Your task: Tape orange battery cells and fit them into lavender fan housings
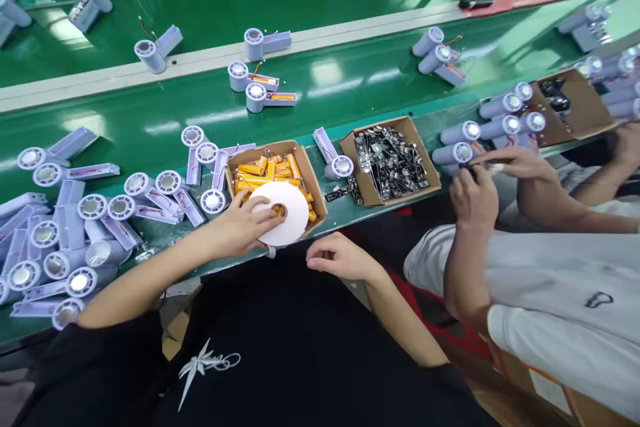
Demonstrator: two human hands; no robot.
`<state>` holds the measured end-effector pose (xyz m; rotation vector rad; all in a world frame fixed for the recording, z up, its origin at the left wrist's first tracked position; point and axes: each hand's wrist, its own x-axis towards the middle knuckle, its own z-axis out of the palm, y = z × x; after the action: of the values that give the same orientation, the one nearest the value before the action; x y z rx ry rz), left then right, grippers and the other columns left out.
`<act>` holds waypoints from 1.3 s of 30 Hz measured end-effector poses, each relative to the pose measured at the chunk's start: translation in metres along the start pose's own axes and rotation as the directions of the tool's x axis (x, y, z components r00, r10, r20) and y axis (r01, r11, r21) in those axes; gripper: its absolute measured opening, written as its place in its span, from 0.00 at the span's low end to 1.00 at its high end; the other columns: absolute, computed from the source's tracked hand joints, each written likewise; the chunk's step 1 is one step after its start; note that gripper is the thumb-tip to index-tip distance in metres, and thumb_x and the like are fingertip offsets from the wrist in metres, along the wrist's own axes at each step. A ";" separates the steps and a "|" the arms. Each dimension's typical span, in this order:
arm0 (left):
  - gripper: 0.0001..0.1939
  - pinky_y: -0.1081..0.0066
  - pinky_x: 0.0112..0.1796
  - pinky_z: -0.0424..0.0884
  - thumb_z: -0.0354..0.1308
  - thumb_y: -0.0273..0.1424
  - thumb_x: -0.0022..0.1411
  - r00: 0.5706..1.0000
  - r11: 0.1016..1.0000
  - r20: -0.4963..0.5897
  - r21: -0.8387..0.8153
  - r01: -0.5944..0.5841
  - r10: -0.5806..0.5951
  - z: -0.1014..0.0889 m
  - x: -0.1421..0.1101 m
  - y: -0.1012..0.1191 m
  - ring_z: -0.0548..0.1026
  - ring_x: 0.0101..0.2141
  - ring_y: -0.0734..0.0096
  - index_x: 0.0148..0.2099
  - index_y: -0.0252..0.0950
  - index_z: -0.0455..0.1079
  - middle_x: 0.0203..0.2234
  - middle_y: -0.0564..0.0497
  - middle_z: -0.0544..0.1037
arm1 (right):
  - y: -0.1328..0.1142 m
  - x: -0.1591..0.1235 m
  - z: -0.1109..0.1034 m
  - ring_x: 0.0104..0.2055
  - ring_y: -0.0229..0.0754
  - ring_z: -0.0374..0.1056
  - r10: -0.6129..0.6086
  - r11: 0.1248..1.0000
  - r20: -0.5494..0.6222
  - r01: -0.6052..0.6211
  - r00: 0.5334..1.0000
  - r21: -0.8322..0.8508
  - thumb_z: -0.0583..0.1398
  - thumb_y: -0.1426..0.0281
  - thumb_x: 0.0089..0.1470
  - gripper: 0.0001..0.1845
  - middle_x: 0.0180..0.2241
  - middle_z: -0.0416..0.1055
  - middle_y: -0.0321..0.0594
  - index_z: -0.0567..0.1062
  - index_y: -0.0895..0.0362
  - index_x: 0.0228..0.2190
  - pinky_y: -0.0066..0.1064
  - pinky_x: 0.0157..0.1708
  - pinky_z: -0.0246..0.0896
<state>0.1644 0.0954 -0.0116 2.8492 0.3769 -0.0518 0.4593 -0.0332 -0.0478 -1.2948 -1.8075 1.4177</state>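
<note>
Counted one white roll (296,217) under the left hand (243,223); three cardboard boxes (313,179) — one at the left hand, two off rightward of the right hand (343,255); three lavender handheld-fan bodies (255,99) clustered beyond the left hand, one just beyond the right. Cannot number the orange battery cells (294,165) — heaped beside the left hand.

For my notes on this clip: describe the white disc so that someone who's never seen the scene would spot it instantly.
Along the near edge of the green work surface, find the open cardboard box of orange cylinders. Over its near side, with the left hand on it, is the white disc. It is flat and round with a central hole, unlike the orange cylinders beyond it.
</note>
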 end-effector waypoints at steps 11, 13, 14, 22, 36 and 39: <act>0.31 0.40 0.65 0.68 0.66 0.23 0.68 0.781 0.959 -0.592 0.047 0.280 -0.199 -0.008 -0.078 0.024 0.68 0.68 0.41 0.69 0.44 0.67 0.56 0.42 0.82 | -0.047 0.032 0.080 0.26 0.38 0.71 -0.201 0.970 0.109 0.214 0.973 -0.116 0.62 0.58 0.73 0.21 0.24 0.78 0.36 0.83 0.56 0.31 0.28 0.31 0.63; 0.33 0.41 0.64 0.70 0.67 0.24 0.66 0.709 0.930 -0.656 0.030 0.367 -0.259 0.001 -0.094 0.022 0.71 0.65 0.40 0.70 0.43 0.67 0.55 0.41 0.82 | -0.043 0.041 0.069 0.31 0.41 0.76 -0.202 0.918 0.183 0.251 0.962 -0.307 0.65 0.60 0.71 0.15 0.29 0.82 0.39 0.85 0.55 0.37 0.29 0.34 0.66; 0.34 0.41 0.63 0.71 0.68 0.25 0.65 0.679 0.913 -0.677 0.025 0.407 -0.284 0.006 -0.100 0.021 0.72 0.64 0.40 0.71 0.43 0.67 0.55 0.40 0.81 | -0.040 0.045 0.059 0.34 0.42 0.78 -0.178 0.896 0.151 0.223 0.972 -0.383 0.66 0.60 0.70 0.12 0.32 0.84 0.40 0.86 0.55 0.41 0.30 0.37 0.68; 0.34 0.44 0.60 0.71 0.65 0.22 0.65 0.732 0.906 -0.611 0.053 0.419 -0.302 0.022 -0.101 0.028 0.72 0.60 0.43 0.70 0.44 0.67 0.54 0.41 0.82 | -0.034 0.076 -0.027 0.54 0.59 0.79 0.162 0.532 -0.103 -0.175 0.981 -0.829 0.67 0.73 0.65 0.20 0.49 0.84 0.59 0.80 0.64 0.57 0.43 0.56 0.72; 0.39 0.49 0.59 0.71 0.64 0.20 0.65 0.780 0.920 -0.544 0.037 0.391 -0.310 0.031 -0.094 0.043 0.71 0.58 0.46 0.75 0.43 0.65 0.53 0.41 0.83 | -0.059 0.059 0.006 0.45 0.49 0.85 -0.028 0.937 -0.596 0.229 0.803 0.264 0.74 0.45 0.54 0.28 0.45 0.85 0.43 0.83 0.53 0.46 0.39 0.47 0.84; 0.40 0.50 0.59 0.71 0.64 0.20 0.65 0.782 0.920 -0.543 0.041 0.390 -0.307 0.030 -0.093 0.045 0.71 0.58 0.47 0.76 0.43 0.65 0.53 0.42 0.83 | -0.062 0.058 0.018 0.52 0.52 0.84 -0.056 0.959 -0.624 0.217 0.779 0.184 0.73 0.48 0.57 0.26 0.51 0.85 0.44 0.84 0.52 0.50 0.42 0.54 0.83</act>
<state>0.0858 0.0226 -0.0221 2.8534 1.0581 0.6776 0.3967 0.0104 -0.0058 -1.2665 -1.2091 0.9408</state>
